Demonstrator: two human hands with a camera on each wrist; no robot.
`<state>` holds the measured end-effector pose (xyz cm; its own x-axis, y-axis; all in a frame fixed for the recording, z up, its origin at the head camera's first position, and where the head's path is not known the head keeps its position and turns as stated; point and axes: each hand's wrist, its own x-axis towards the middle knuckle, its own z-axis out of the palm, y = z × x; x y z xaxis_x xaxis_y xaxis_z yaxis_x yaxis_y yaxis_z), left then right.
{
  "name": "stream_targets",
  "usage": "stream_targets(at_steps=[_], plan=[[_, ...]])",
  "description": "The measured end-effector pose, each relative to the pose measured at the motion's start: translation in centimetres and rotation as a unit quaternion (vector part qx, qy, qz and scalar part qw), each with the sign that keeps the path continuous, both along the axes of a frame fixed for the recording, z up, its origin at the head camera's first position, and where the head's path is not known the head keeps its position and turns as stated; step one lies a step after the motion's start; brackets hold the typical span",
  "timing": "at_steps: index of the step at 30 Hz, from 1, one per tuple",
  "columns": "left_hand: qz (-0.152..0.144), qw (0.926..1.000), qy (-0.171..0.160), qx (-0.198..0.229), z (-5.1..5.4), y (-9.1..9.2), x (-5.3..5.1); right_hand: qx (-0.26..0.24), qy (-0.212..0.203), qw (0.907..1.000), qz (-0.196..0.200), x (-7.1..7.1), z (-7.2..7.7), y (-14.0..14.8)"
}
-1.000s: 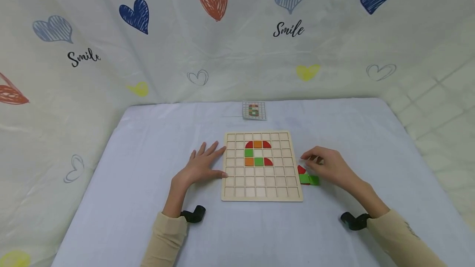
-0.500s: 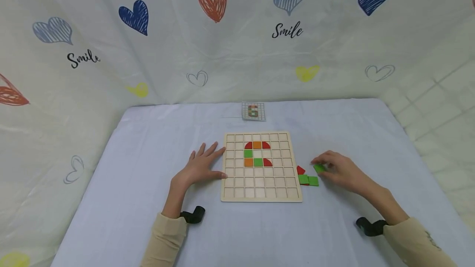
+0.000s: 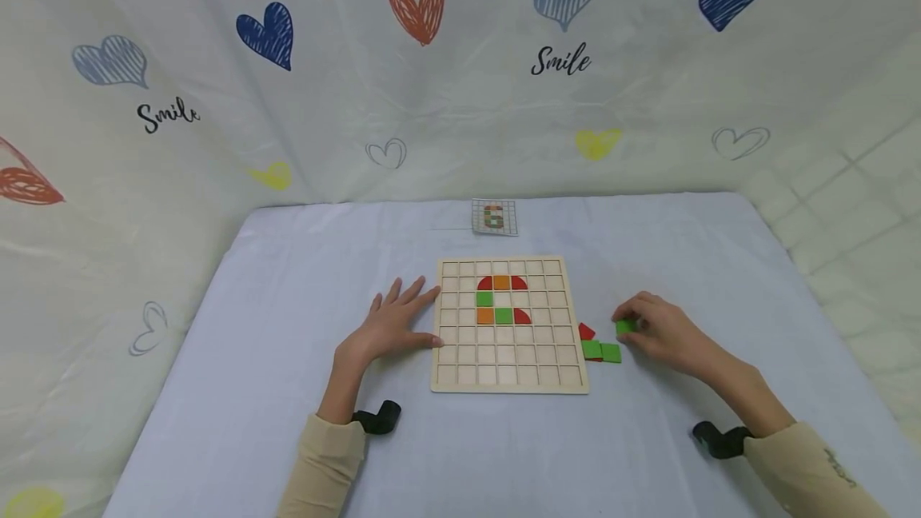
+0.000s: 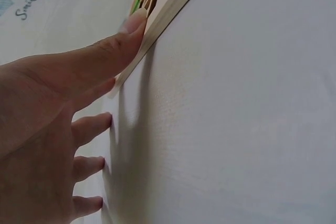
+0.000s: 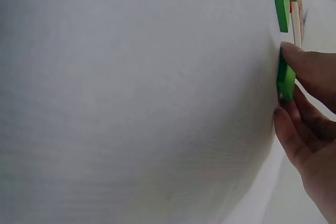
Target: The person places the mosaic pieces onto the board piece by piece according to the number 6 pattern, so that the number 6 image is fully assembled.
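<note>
A square wooden grid board (image 3: pixel 507 354) lies flat on the white-covered table. Red quarter-round, orange square and green square tiles fill some of its upper middle cells. My left hand (image 3: pixel 388 326) has its fingers spread, with thumb and index fingertip touching the board's left edge; the left wrist view shows the thumb (image 4: pixel 113 48) on the rim. To the right of the board, my right hand (image 3: pixel 665 334) pinches a green square tile (image 3: pixel 625 327) between thumb and fingers. In the right wrist view this tile (image 5: pixel 286 85) is at the table surface, partly covered by the thumb.
Two loose green tiles (image 3: pixel 611 353) and some red pieces (image 3: pixel 586 332) lie against the board's right edge, partly overlapping. Behind the board, a small card (image 3: pixel 494 217) with a printed grid pattern lies near the table's far edge. A curtain with hearts hangs behind.
My right hand has moved right, away from the loose pile, and now pinches a green tile apart from it. The left hand stays on the board's edge.
</note>
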<state>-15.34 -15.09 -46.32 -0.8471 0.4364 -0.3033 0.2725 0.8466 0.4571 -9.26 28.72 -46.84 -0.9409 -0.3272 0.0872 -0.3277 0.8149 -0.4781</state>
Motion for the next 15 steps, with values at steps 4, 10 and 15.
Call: stream_targets(at_steps=[4,10,15], plan=[[-0.002,1.0,0.002,0.004,-0.15,-0.1,-0.05,-0.005,-0.014,0.9999,-0.005,-0.1,0.12,-0.13],[-0.005,0.9999,0.004,0.009,-0.18,-0.15,-0.03,-0.007,-0.009,0.9999,-0.005,-0.02,0.31,-0.18],[-0.005,1.0,0.003,0.007,-0.1,-0.1,-0.04,-0.011,-0.007,0.9999,-0.004,-0.02,0.29,-0.03]])
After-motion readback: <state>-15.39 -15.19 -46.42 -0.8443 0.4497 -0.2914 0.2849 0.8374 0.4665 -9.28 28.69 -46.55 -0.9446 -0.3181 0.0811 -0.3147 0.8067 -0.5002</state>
